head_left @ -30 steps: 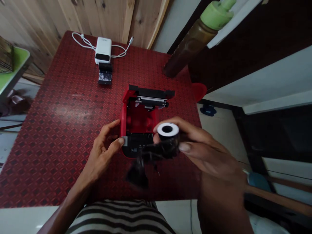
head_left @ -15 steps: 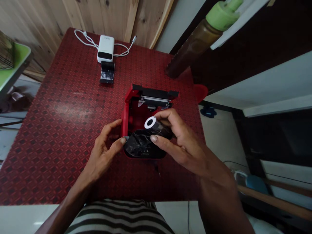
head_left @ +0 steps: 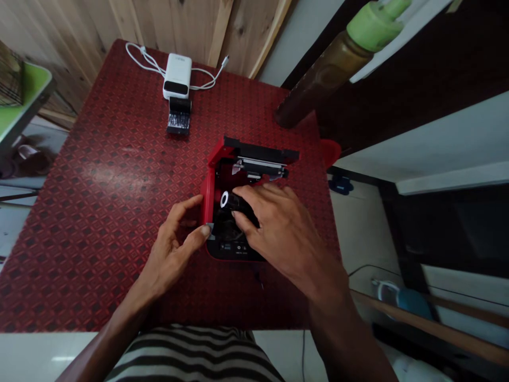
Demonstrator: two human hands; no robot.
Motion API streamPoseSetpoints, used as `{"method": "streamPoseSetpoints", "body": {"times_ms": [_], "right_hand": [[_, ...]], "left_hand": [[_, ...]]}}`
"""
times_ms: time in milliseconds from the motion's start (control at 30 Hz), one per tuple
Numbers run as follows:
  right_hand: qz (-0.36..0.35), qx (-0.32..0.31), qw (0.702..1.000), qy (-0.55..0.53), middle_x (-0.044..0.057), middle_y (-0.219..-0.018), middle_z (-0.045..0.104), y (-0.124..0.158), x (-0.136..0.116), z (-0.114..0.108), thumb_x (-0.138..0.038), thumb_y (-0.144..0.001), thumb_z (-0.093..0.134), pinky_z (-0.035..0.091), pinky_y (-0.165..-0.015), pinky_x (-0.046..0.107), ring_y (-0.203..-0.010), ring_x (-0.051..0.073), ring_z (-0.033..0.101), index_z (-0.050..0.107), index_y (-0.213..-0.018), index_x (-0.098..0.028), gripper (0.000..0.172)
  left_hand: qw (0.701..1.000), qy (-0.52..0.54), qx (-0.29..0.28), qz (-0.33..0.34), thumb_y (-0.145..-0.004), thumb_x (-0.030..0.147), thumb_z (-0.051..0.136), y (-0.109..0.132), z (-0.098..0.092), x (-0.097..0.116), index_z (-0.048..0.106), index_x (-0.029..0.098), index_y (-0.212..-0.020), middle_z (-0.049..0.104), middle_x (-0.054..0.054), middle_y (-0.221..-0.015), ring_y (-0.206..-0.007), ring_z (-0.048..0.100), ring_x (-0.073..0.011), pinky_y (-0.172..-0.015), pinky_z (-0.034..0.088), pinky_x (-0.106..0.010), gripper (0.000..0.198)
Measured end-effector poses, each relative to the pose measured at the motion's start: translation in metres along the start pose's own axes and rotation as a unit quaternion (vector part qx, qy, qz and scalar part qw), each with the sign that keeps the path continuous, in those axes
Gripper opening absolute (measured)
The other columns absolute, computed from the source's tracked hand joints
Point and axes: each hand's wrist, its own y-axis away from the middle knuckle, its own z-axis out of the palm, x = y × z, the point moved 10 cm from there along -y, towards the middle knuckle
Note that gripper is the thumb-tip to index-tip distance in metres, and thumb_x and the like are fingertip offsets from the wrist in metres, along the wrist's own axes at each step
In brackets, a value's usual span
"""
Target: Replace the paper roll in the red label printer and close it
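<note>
A red box-shaped device point(head_left: 207, 197), which looks like a label printer, stands on the table with its black-edged lid point(head_left: 260, 150) raised. My left hand point(head_left: 175, 246) steadies its left side, with the thumb on a grey tab at the front corner and the index finger against the side wall. A black roll with a white ring core point(head_left: 225, 199) is in my right hand point(head_left: 278, 228), gripped between thumb and fingers. Tilted, it sits inside the device's opening. Loose black film point(head_left: 226, 228) hangs below the roll. My right hand hides the roll's far end.
Behind, on the red patterned table point(head_left: 103, 212), lies a white power bank point(head_left: 177, 74) with a white cable point(head_left: 207, 84). A black strip with white marks point(head_left: 178, 121) lies before it. A tall brown bottle with a green cap point(head_left: 318, 74) stands at the back right.
My right hand has moved the roll down and left, from above the front panel into the device's opening. The film has left most of the panel. My left hand keeps its place.
</note>
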Motion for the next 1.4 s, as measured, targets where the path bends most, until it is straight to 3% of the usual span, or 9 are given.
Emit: {"method": "streamPoseSetpoints", "body": {"times_ms": [200,400,567,667,767,900,1133,1233,1400], "right_hand": [[-0.015,-0.018,0.999,0.026,0.011,-0.104,0.086,-0.017,0.006,0.019,-0.013,-0.103,0.068,0.061,-0.09,0.048,-0.099,0.033,0.079,0.08,-0.119,-0.027,0.025],[-0.003,-0.082,0.996,0.037,0.013,-0.106,0.087,-0.035,0.01,0.034,-0.007,-0.099,0.067,0.061,-0.081,0.044,-0.093,0.032,0.081,0.081,-0.111,-0.023,0.024],[-0.018,-0.066,0.998,0.011,0.013,-0.114,0.088,-0.03,0.007,0.03,-0.004,-0.103,0.062,0.067,-0.099,0.047,-0.108,0.033,0.083,0.083,-0.116,-0.022,0.03],[-0.017,-0.024,0.998,-0.056,0.012,-0.13,0.088,-0.015,0.011,0.012,0.001,-0.105,0.053,0.066,-0.115,0.054,-0.124,0.032,0.083,0.083,-0.134,-0.023,0.048],[-0.065,-0.015,0.988,-0.138,0.006,-0.141,0.087,0.004,0.004,-0.007,0.001,-0.109,0.047,0.068,-0.119,0.052,-0.133,0.027,0.081,0.08,-0.147,-0.03,0.059],[-0.125,-0.025,0.976,-0.174,0.008,-0.147,0.085,0.02,-0.009,-0.014,-0.001,-0.112,0.054,0.066,-0.123,0.053,-0.141,0.027,0.078,0.08,-0.146,-0.026,0.05],[-0.132,0.059,0.972,-0.186,0.011,-0.113,0.089,0.023,-0.009,-0.016,-0.004,-0.111,0.068,0.072,-0.094,0.039,-0.103,0.025,0.082,0.085,-0.107,-0.015,0.02],[-0.124,0.13,0.968,-0.176,0.009,-0.105,0.085,0.031,-0.006,-0.025,-0.004,-0.109,0.073,0.069,-0.088,0.035,-0.097,0.023,0.079,0.084,-0.108,-0.014,0.015],[-0.106,0.201,0.963,-0.146,0.006,-0.097,0.08,0.05,-0.01,-0.026,-0.001,-0.108,0.073,0.065,-0.084,0.033,-0.09,0.02,0.074,0.084,-0.112,-0.013,0.017]], "left_hand": [[1.0,0.013,-0.002,-0.002,-0.103,0.054,0.083,0.0,0.002,-0.002,0.071,0.025,-0.154,0.08,-0.013,-0.148,-0.132,0.077,-0.0361,-0.115,0.059,-0.052,0.061],[1.0,0.005,0.001,-0.011,-0.102,0.056,0.084,0.0,0.001,-0.003,0.071,0.026,-0.155,0.08,-0.013,-0.147,-0.128,0.078,-0.0357,-0.112,0.061,-0.052,0.063],[1.0,0.005,0.003,-0.011,-0.102,0.056,0.084,0.0,0.0,-0.004,0.072,0.026,-0.154,0.08,-0.013,-0.148,-0.131,0.077,-0.0367,-0.115,0.059,-0.054,0.061],[1.0,0.004,0.003,-0.007,-0.102,0.056,0.084,0.0,0.0,-0.003,0.072,0.026,-0.154,0.081,-0.013,-0.147,-0.136,0.075,-0.0374,-0.116,0.059,-0.053,0.061],[1.0,0.007,-0.002,-0.007,-0.103,0.058,0.084,0.0,0.001,-0.001,0.072,0.026,-0.154,0.082,-0.013,-0.143,-0.133,0.076,-0.0369,-0.113,0.061,-0.052,0.061],[1.0,-0.007,0.004,0.001,-0.102,0.057,0.084,-0.001,-0.001,0.003,0.074,0.027,-0.152,0.08,-0.013,-0.148,-0.132,0.077,-0.0363,-0.115,0.061,-0.052,0.059],[1.0,-0.008,0.015,-0.009,-0.102,0.062,0.083,0.001,-0.003,0.001,0.072,0.023,-0.154,0.08,-0.015,-0.152,-0.135,0.077,-0.0386,-0.118,0.061,-0.055,0.066],[0.995,-0.051,0.074,0.041,-0.102,0.065,0.082,-0.008,-0.016,0.018,0.075,0.025,-0.152,0.078,-0.015,-0.154,-0.145,0.073,-0.0418,-0.123,0.058,-0.06,0.064],[0.96,-0.095,0.09,0.249,-0.106,0.069,0.081,-0.044,-0.012,0.087,0.074,0.033,-0.158,0.069,-0.01,-0.168,-0.156,0.064,-0.04,-0.127,0.054,-0.06,0.064]]}}
